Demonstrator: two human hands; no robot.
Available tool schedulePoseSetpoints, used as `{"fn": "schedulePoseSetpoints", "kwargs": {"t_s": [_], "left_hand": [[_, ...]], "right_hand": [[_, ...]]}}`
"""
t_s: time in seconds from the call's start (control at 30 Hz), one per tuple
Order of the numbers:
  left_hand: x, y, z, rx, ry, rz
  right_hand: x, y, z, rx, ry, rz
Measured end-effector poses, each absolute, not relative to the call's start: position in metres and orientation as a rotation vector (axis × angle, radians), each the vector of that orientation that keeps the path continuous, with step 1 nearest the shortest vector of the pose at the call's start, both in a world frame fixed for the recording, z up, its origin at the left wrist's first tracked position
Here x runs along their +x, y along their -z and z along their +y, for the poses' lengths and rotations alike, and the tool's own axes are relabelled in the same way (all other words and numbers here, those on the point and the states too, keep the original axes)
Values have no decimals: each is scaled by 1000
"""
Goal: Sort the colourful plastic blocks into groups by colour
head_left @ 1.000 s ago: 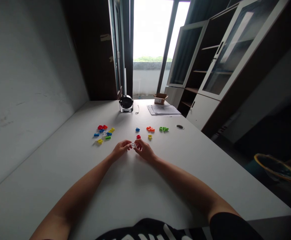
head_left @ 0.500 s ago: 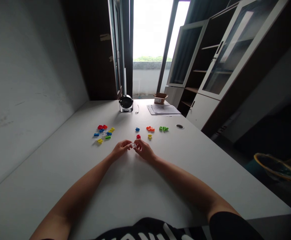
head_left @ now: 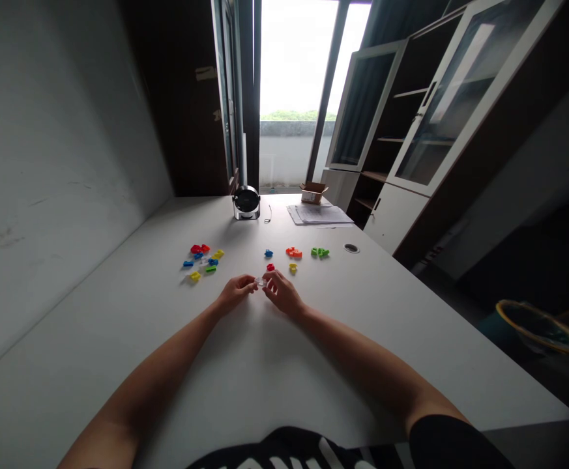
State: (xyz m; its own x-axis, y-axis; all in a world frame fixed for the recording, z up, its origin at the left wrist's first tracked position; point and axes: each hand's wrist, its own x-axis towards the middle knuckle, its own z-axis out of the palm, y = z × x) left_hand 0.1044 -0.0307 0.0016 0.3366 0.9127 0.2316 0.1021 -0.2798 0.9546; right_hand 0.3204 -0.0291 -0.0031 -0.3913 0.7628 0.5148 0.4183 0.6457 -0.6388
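Observation:
Between my fingertips is a small clear plastic piece (head_left: 261,282), too small for me to name its kind. My left hand (head_left: 238,291) pinches its left side. My right hand (head_left: 283,292) is closed on its right side, fingers curled over it. Just beyond the hands lies a red piece (head_left: 270,267), with a yellow piece (head_left: 292,267) to its right. Farther back are a blue piece (head_left: 268,253), orange pieces (head_left: 294,252) and green pieces (head_left: 320,251). To the left, a loose group holds red pieces (head_left: 199,249), a yellow piece (head_left: 195,277), a green piece (head_left: 210,268) and several others.
A round black device in a silver stand (head_left: 246,202) is at the table's far end. Papers (head_left: 319,214) and an open cardboard box (head_left: 313,192) lie to its right. A cable hole (head_left: 351,248) pierces the white table (head_left: 245,384). A wall borders the left.
The clear piece has shifted very slightly between my fingers. Both hands keep nearly the same place and grip, and the coloured pieces have not moved.

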Motion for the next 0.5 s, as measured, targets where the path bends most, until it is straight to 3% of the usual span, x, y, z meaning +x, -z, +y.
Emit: {"fn": "schedulePoseSetpoints", "kwargs": {"t_s": [0.27, 0.5], "left_hand": [[106, -2, -30, 1576, -1093, 906], [108, 0, -32, 1501, -1124, 905]], "right_hand": [[321, 3, -25, -919, -653, -1899], [323, 10, -14, -855, -1064, -1709]]}}
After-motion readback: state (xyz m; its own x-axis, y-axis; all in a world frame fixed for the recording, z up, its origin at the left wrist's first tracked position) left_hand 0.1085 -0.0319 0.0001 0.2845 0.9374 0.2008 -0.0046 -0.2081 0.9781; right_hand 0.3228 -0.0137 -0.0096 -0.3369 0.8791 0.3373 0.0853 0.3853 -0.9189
